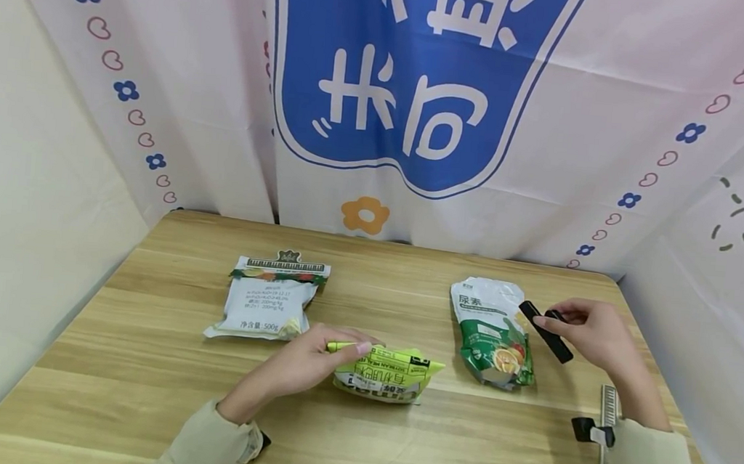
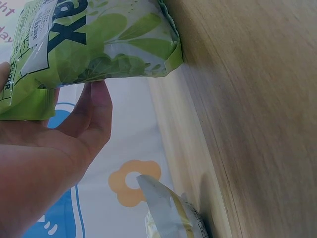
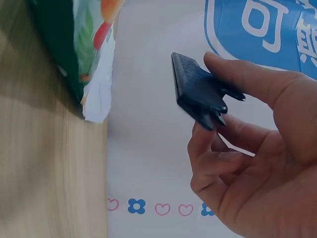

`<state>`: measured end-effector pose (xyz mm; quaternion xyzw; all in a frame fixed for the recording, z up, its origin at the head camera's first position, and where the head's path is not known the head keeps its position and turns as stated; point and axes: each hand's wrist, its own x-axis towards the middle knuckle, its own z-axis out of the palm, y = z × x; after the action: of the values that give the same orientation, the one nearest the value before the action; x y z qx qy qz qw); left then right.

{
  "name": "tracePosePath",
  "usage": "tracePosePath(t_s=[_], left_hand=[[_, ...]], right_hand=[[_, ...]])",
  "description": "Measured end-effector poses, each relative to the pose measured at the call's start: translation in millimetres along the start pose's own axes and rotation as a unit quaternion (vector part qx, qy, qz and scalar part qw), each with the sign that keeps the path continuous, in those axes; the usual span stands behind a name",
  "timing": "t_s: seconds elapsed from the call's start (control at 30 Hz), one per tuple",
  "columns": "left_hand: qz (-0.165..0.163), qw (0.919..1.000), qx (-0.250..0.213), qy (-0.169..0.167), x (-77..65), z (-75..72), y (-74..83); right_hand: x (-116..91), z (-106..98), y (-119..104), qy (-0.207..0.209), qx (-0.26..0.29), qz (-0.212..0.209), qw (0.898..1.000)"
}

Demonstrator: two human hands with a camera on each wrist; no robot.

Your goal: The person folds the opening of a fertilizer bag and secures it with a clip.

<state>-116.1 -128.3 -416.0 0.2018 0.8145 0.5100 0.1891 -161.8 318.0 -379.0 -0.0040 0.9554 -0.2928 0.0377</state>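
Observation:
My left hand (image 1: 306, 361) grips the top of a lime-green fertilizer bag (image 1: 389, 379), whose bottom is on or close to the wooden table. In the left wrist view, fingers and thumb lie on both sides of the folded top of this green bag (image 2: 124, 39). Off to the right, my right hand (image 1: 593, 333) pinches a black bag clip (image 1: 556, 343) between thumb and fingers, above the table. The right wrist view shows the ribbed bar of the clip (image 3: 190, 82). Just left of it lies a white-and-green pouch (image 1: 491, 332) with fruit printed on it.
A white 500g bag (image 1: 268, 304) with a dark ribbed strip (image 1: 285, 265) across its top lies at the left on the table (image 1: 139, 359). A striped strip (image 1: 609, 404) lies by the right wrist. A printed curtain (image 1: 363, 180) hangs behind the table's far edge.

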Motion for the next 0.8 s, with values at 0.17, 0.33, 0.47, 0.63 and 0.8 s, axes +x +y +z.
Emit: tracePosePath(t_s=[0.17,0.33,0.47,0.63,0.8], left_hand=[[0.01,0.9999,0.004,-0.002,0.4,-0.2,-0.6],[0.019,0.9998,0.002,-0.006,1.2,-0.5,-1.2],[0.015,0.9999,0.002,-0.003,1.7,-0.4,-1.5],[0.013,0.9999,0.002,-0.002,1.5,-0.1,-2.1],[0.018,0.9998,0.004,-0.002,0.6,-0.3,-2.8]], right_hand=[[-1.2,0.3,-8.7,0.0,0.011,-0.024,1.0],[-3.6,1.0,-17.1,-0.01,0.025,-0.038,0.999],[-5.5,1.0,-22.4,-0.014,0.029,-0.046,0.998],[-8.4,-0.6,-29.0,-0.01,0.041,-0.061,0.997],[-11.6,-1.7,-36.5,-0.017,0.046,-0.073,0.996]])
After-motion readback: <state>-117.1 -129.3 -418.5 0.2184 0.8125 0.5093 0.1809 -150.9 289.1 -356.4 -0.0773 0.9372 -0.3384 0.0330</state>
